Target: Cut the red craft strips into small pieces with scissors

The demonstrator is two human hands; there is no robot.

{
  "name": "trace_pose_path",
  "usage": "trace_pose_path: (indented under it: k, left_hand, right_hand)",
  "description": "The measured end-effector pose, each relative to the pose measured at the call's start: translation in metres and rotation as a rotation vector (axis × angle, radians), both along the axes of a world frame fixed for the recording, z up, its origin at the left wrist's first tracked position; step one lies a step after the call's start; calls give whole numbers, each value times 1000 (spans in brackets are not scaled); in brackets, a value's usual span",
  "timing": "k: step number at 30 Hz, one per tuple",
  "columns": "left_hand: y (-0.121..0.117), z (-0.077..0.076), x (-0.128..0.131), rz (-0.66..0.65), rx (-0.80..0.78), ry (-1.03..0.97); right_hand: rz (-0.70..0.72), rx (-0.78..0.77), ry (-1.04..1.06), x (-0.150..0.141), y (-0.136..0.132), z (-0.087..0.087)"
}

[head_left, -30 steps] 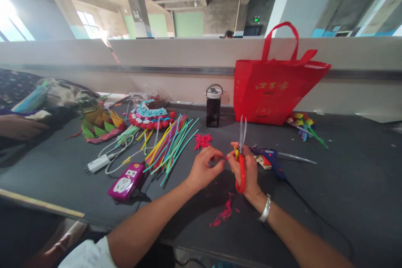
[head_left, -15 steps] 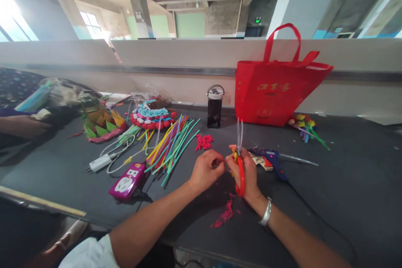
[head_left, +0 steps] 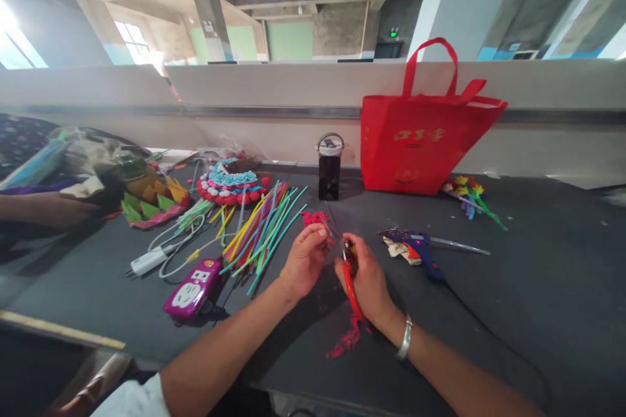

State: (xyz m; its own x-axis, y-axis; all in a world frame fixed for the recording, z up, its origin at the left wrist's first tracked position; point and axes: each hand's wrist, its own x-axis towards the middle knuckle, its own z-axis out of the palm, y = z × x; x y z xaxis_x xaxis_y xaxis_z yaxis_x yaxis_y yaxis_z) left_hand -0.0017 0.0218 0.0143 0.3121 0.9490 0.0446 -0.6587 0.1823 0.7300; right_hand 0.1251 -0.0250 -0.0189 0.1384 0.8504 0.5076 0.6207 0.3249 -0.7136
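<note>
My right hand (head_left: pixel 369 283) is wrapped around a pair of scissors (head_left: pixel 351 293) with orange-red handles. Their blades point up and left, close to the fingertips of my left hand (head_left: pixel 307 259). The thumb and fingers of that left hand are pinched together; whatever sits between them is too small to make out. Just beyond the left fingertips lies a pile of short red pieces (head_left: pixel 311 217), partly hidden by the hand. Red fuzzy scraps (head_left: pixel 351 337) lie on the dark table below the scissors.
A glue gun (head_left: pixel 425 254) with a trailing cord lies at right. Left are colourful pipe cleaners (head_left: pixel 267 228), a purple power socket (head_left: pixel 193 288) and a white charger (head_left: pixel 148 260). Behind stand a black bottle (head_left: pixel 329 172) and red bag (head_left: pixel 411 143). Another person's hand (head_left: pixel 73 208) is far left.
The scissors have swung from pointing straight up to pointing left, towards my left fingertips. My left hand has turned upward. The other person's hand has shifted a little right.
</note>
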Motion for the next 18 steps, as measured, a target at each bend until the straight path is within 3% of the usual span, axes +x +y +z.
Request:
trace_pose_path:
  k: [9,18]
  left_hand:
    - [-6,-2,3,-88,-20,-17]
    - [-7,-5,7,-79,-60,-11]
  right_hand:
    - [-11,15,-89,0,3,-3]
    - [-13,-14,-94,1,0,-2]
